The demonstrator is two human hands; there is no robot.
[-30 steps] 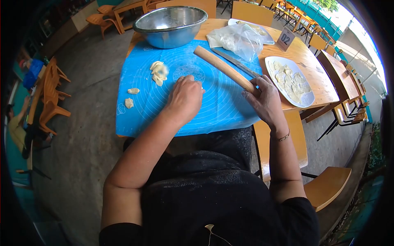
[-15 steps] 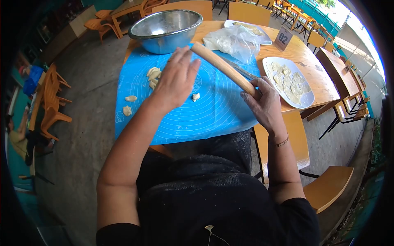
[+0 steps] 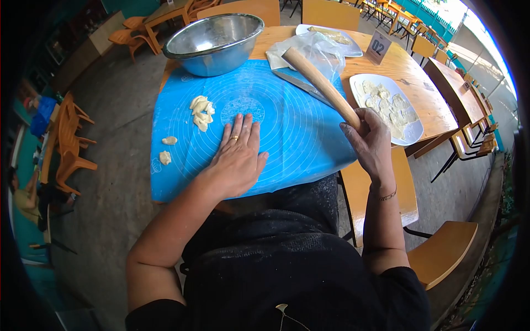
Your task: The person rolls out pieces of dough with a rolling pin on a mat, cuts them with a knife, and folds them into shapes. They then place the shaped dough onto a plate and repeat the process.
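from my end i see the left hand [image 3: 237, 157] spread flat, palm down on the blue mat [image 3: 298, 151], fingers straight and close together; i cannot tell whether anything is under the palm. the right hand [image 3: 369, 135] is curled around the near end of the rolling pin [image 3: 323, 85], which i see slanting over the knife [image 3: 298, 84], its far end overlapping the plastic bag [image 3: 329, 51] in my view. left of the left hand, i have a small heap of dough [image 3: 202, 113] and two loose pieces [image 3: 165, 158] on the mat. the metal bowl [image 3: 215, 55] is at the far left of the table [image 3: 417, 71], the white plate [image 3: 413, 134] at the right.
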